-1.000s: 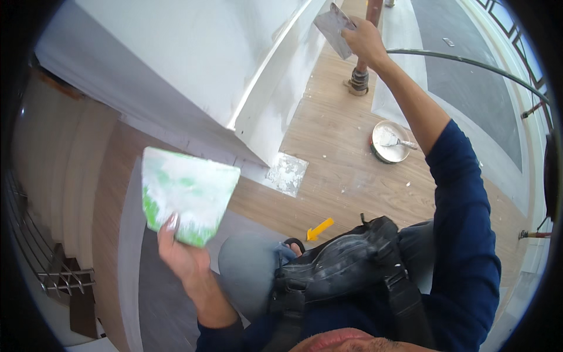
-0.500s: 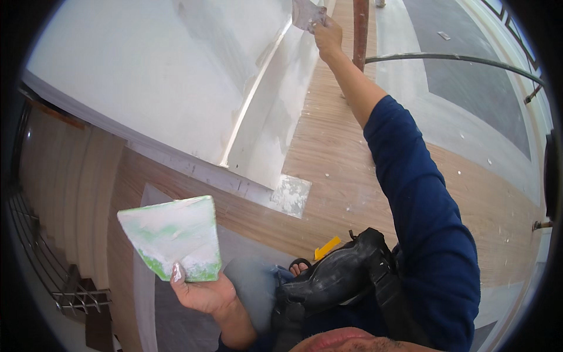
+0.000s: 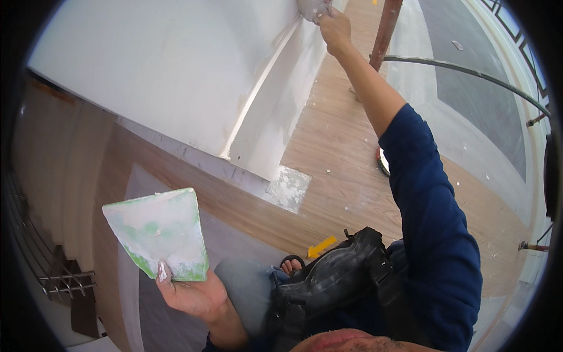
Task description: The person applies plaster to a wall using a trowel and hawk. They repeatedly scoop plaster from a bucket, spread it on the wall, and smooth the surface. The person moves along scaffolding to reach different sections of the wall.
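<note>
My left hand (image 3: 190,294) grips a green plastering board (image 3: 157,232) at its lower edge, thumb on top. White putty coats most of the board's face. At the top of the view, my right hand (image 3: 336,30) is closed on a putty-smeared scraper (image 3: 314,8). The scraper lies at the upper end of a white corner edge, where the large white panel (image 3: 158,70) meets a narrower side face (image 3: 272,111). Part of the scraper is cut off by the frame's top. Patches of grey and white filler show along that edge.
A reddish-brown post (image 3: 386,29) and a dark curved bar (image 3: 469,70) stand right of my right forearm. A round container (image 3: 382,161) shows partly behind my sleeve. Steps with a metal railing (image 3: 67,281) are at left. A black bag (image 3: 340,270) hangs at my front.
The view has shifted slightly. My right hand and the scraper appear a little farther right along the edge's upper end. The board sits slightly farther left and up. The round container has come into sight.
</note>
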`<state>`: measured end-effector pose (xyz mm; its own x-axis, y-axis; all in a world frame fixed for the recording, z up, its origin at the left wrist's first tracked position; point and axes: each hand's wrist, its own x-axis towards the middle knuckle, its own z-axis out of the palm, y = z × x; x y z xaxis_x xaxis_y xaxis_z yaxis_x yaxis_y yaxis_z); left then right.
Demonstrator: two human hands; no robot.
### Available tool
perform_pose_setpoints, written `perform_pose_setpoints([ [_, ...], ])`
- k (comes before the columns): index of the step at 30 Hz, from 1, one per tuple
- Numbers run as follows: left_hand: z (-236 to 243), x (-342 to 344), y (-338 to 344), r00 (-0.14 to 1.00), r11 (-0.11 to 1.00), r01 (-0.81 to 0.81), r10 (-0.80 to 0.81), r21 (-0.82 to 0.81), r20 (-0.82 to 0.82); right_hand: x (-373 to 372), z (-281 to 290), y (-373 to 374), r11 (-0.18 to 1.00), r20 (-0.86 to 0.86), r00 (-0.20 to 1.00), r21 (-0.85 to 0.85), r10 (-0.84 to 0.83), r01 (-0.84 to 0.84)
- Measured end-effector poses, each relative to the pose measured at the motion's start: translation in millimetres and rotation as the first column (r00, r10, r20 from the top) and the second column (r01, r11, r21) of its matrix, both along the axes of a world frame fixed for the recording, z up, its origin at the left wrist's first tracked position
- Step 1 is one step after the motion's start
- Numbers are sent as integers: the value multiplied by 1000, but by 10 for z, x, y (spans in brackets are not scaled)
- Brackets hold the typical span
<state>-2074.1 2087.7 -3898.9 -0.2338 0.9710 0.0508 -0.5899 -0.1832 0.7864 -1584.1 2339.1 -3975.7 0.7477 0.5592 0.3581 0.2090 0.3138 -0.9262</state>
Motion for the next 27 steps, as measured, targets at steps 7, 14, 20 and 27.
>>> perform_pose_setpoints([
  [7,-126,-108,45,996,998,58,-59,16,67,-591,7,-401,994,-88,990,-19,108,-110],
  [14,-126,-170,0,993,998,67,-68,8,100,-1256,1,-674,994,-39,993,34,109,-107],
  [20,-105,-265,-27,996,999,37,-35,-11,86,-1626,17,-945,987,-38,986,2,163,-163],
  [27,-141,-547,23,998,995,-68,68,-74,-6,-2217,0,-1289,976,11,977,45,212,-212],
])
